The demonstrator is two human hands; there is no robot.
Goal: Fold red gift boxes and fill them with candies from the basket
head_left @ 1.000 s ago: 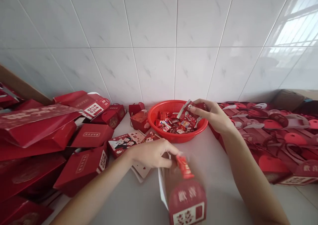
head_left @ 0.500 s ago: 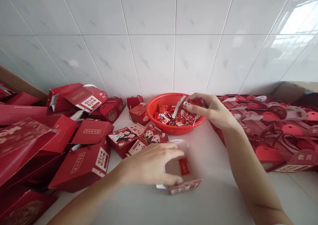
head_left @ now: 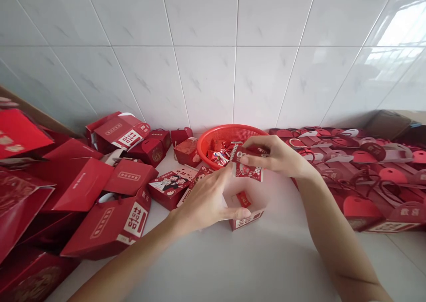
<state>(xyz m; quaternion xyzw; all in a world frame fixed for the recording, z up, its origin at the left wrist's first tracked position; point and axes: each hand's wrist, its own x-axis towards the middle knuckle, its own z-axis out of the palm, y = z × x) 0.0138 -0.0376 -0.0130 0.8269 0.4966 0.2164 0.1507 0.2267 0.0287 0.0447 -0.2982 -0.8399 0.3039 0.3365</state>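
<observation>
My left hand [head_left: 208, 200] grips the left side of an open red box [head_left: 248, 218] with a white inside, its thumb over the near wall. A small red packet [head_left: 243, 199] lies inside the box. Above the box's far side, my right hand [head_left: 274, 157] pinches red patterned packets [head_left: 249, 171] between thumb and fingers; how many is unclear. Behind both hands sits a red plastic basket [head_left: 208, 137] with wrapped sweets [head_left: 218, 156] in it, partly hidden by my right hand.
Red boxes [head_left: 106, 222] are heaped at the left. Beside my left hand lies a small box with a printed couple [head_left: 169, 183]. Rows of closed red boxes [head_left: 362, 208] stand at the right. A tiled wall [head_left: 203, 84] rises behind the white surface [head_left: 199, 266].
My right hand has come nearer, bringing the packets from over the basket to the box. The box, in my left hand, sits higher in the view and looks more upright.
</observation>
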